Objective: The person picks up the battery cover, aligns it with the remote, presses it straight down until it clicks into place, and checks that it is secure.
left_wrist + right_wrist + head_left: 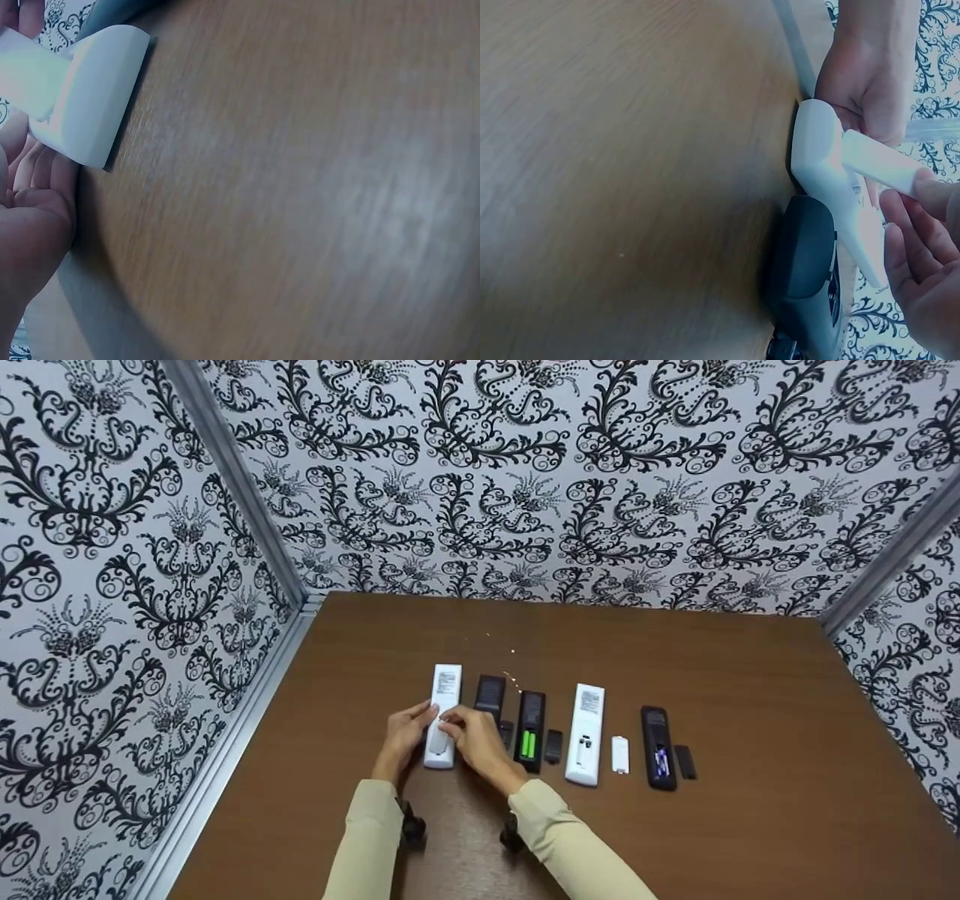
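A white remote control (448, 682) lies face down on the brown table, the leftmost of several remotes. My left hand (405, 731) grips it along its left side, with the thumb near its upper face. With thumb and fingertips, my right hand (480, 739) pinches one end of a white battery cover (881, 161). In the right wrist view that cover is tilted up from the remote's back, its other end at the remote's near end. Part of the battery compartment is hidden by the cover and fingers. The left wrist view shows the remote's rounded near end (105, 94).
Right of my hands lie a partly hidden dark remote (490, 694), a black remote (533, 709) with green batteries, another white remote (590, 720) with a loose white cover (619, 755), and a black remote (655, 727) with batteries. Black covers (553, 746) lie beside the dark remotes.
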Demonstrator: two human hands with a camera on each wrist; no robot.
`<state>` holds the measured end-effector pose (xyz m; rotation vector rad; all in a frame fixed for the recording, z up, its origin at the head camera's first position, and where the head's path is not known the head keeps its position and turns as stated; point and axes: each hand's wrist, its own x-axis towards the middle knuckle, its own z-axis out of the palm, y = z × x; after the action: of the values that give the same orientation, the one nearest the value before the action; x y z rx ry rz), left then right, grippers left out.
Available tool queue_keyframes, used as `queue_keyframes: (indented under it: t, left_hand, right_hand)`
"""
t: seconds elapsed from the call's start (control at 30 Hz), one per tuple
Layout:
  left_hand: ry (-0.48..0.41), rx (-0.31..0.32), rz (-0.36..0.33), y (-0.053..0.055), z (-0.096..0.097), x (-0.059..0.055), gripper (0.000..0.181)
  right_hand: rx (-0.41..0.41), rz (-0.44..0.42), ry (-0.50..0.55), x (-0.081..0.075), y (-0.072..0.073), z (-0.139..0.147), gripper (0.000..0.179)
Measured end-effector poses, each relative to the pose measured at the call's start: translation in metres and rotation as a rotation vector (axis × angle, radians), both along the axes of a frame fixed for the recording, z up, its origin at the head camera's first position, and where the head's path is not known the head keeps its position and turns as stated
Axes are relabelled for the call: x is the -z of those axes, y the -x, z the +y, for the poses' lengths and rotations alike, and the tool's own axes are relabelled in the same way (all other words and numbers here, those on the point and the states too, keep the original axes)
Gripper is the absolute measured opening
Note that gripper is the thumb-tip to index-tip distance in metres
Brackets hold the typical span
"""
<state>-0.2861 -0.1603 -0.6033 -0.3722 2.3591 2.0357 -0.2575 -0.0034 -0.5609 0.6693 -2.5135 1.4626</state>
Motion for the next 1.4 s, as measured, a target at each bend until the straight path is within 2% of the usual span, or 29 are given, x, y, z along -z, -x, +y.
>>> queue_keyframes:
  t: [0.17, 0.53, 0.67, 0.83, 1.1, 1.27, 1.4]
  left_hand:
    - [0.007, -0.006, -0.027, 0.001, 0.002, -0.001, 0.044]
    - [0.013, -0.008, -0.009, 0.002, 0.0, 0.001, 0.042]
    - [0.02, -0.015, -0.009, 0.002, 0.002, -0.001, 0.041]
    - [0.047, -0.018, -0.019, 0.002, 0.004, -0.002, 0.04]
    - [0.019, -0.02, -0.054, 0.001, 0.002, -0.002, 0.042]
    - [0.007, -0.028, -0.061, 0.001, 0.002, -0.002, 0.041]
    - [0.0, -0.022, -0.065, 0.001, 0.001, -0.002, 0.043]
  right_hand:
    - [-0.002, 0.008, -0.009, -0.002, 0.002, -0.001, 0.01]
    - [0.019, -0.033, -0.012, 0.0, 0.005, -0.006, 0.01]
    - [0.066, -0.005, -0.012, 0.005, 0.003, -0.01, 0.012]
    - [0.154, 0.017, -0.056, 0.014, -0.002, -0.016, 0.025]
    - [0.232, -0.028, -0.043, 0.021, -0.007, -0.024, 0.03]
    - [0.251, -0.057, 0.004, 0.026, -0.009, -0.026, 0.049]
    - [0.287, -0.148, 0.049, 0.024, -0.01, -0.031, 0.06]
